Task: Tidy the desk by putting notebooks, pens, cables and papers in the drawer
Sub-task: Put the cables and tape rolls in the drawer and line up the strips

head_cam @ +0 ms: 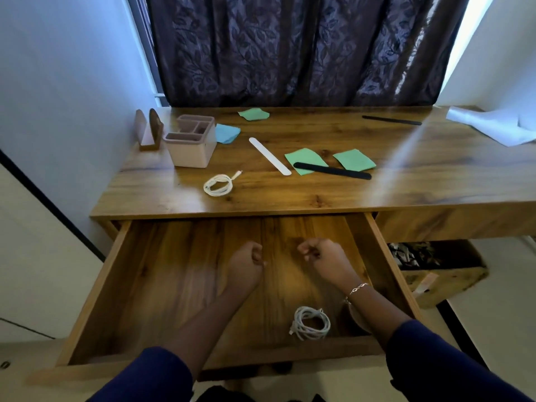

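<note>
A: Nearest the lens were the left sleeve (pixel 145 375) and the right sleeve (pixel 441 361), both dark blue, with the forearms stretched over the open drawer (pixel 95 285). What were the hands doing?

B: The left hand (pixel 248 258) and the right hand (pixel 320 255) hovered side by side above the drawer floor. Their fingers were curled into fists, and I could see nothing in either. 1 coiled white cable (pixel 311 323) lay inside near the front wall, just beside the right forearm.

A: And what was left?

B: On the desk top (pixel 406 184) were:
- a second cable coil (pixel 219 184) near the front edge
- 3 green paper squares (pixel 354 160) and 1 blue paper square (pixel 227 133)
- a white nail file (pixel 269 155)
- a black nail file (pixel 332 170) lying across 1 green square
- a second black nail file (pixel 391 120) far back
- a white sheet (pixel 493 126) running out of view at the right corner

A: Where did you see trouble?

B: The black nail file pinned that green square. In my judgement, pulling the paper first would have flicked the file toward the drawer or the floor. The squares looked light, so a quick sweep of a sleeve could have scattered them. The desk coil's plug end stuck out, so it might have snagged and unwound when lifted. A careless tug could have creased the white sheet.
</note>
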`<state>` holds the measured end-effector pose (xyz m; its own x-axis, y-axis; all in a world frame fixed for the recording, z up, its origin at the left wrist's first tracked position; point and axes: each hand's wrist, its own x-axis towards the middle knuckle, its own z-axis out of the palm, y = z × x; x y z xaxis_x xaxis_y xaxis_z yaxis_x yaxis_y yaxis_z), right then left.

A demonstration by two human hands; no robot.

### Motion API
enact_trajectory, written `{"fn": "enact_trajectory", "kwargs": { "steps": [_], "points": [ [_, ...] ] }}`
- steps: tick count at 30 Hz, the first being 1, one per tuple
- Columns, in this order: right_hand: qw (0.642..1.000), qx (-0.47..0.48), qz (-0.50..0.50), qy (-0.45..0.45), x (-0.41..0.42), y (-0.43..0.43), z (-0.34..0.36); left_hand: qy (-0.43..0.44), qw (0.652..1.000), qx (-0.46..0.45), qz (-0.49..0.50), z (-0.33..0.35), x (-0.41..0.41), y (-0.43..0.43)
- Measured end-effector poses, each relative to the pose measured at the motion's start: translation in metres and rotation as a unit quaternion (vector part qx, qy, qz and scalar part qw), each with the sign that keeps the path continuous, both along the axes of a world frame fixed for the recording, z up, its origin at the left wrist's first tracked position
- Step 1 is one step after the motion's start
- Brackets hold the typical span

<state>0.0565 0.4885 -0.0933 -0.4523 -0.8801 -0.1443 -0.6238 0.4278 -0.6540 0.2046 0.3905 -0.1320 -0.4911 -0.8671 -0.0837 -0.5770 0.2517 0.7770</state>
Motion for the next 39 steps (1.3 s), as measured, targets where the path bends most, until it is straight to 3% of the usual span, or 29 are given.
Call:
{"fn": "enact_trajectory", "kwargs": {
  "steps": [7, 13, 20, 31, 39],
  "points": [
    [0.998, -0.024, -0.002, -0.061, 0.005, -0.087, 0.027, 0.045, 0.983, -0.045, 0.17, 0.045, 0.016, -0.092],
    [0.987, -0.015, -0.044, -0.153, 0.006, -0.171, 0.038, 0.05, 0.969, 0.043, 0.24, 0.058, 0.022, -0.16],
    [0.938, -0.019, -0.1, -0.332, 0.021, -0.227, 0.049, 0.012, 0.972, 0.108, 0.21, 0.068, 0.005, -0.2],
    [0.933, -0.055, -0.105, -0.34, 0.035, -0.216, 0.038, 0.097, 0.957, 0.207, 0.176, 0.059, 0.009, -0.196],
    [0.935, -0.073, -0.087, -0.335, 0.054, -0.129, 0.042, 0.152, 0.965, 0.177, 0.12, 0.062, 0.043, -0.114]
  ]
}}
